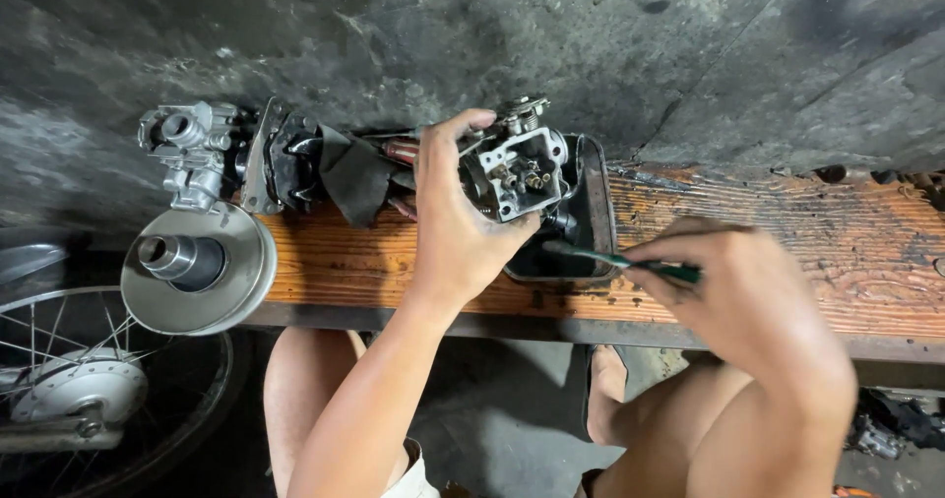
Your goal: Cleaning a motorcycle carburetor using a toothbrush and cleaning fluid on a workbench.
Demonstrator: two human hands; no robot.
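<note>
My left hand (pixel 455 217) grips a silver carburetor body (pixel 522 168), holding it tilted with its open underside and brass jets facing up. The carburetor hangs over a dark metal tray (pixel 597 203) that rests on a worn wooden plank (pixel 787 252). In my right hand (pixel 748 291) is a thin green-handled tool (pixel 615 258). Its dark tip points left toward the tray, just below the carburetor. Whether the tip touches anything is unclear.
At the plank's left end sit a round silver pulley disc (pixel 202 262), a second silver carburetor (pixel 187 149), a black part and a dark rag (pixel 354 178). A spoked wheel with hub (pixel 84 390) stands at lower left. A stained concrete wall lies behind; my bare knees are below.
</note>
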